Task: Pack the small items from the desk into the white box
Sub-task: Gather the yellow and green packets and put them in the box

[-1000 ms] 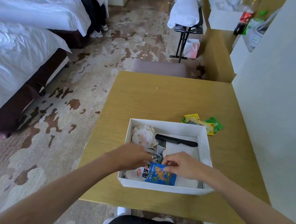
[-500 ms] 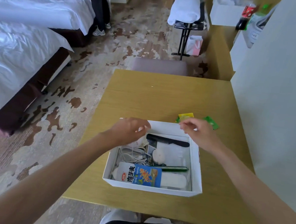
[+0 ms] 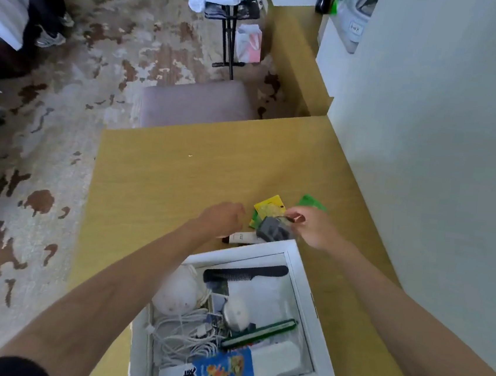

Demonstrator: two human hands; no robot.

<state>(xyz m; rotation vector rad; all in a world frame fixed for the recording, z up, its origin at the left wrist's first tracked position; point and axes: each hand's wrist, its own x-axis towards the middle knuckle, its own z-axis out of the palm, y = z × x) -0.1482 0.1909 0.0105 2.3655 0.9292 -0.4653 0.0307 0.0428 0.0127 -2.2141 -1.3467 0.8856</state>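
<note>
Patterned carpet [image 3: 62, 137] under wooden desk [image 3: 180, 180]; white box [image 3: 249, 249] open, partly filled.
Just beyond the box's far rim: left hand [image 3: 222, 218] curled over a white tube [image 3: 243, 238], grasp not determinable; tube lies along that rim, dark cap leftward. Right hand [image 3: 316, 228] pinches a grey packet [image 3: 273, 230].

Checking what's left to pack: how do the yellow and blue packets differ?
The yellow packet lies on the desk beyond the white box; the blue packet lies inside it. The grey item pinched by the right hand hides a corner of the yellow packet; the blue packet lies uncovered. Both are flat printed packets.
</note>
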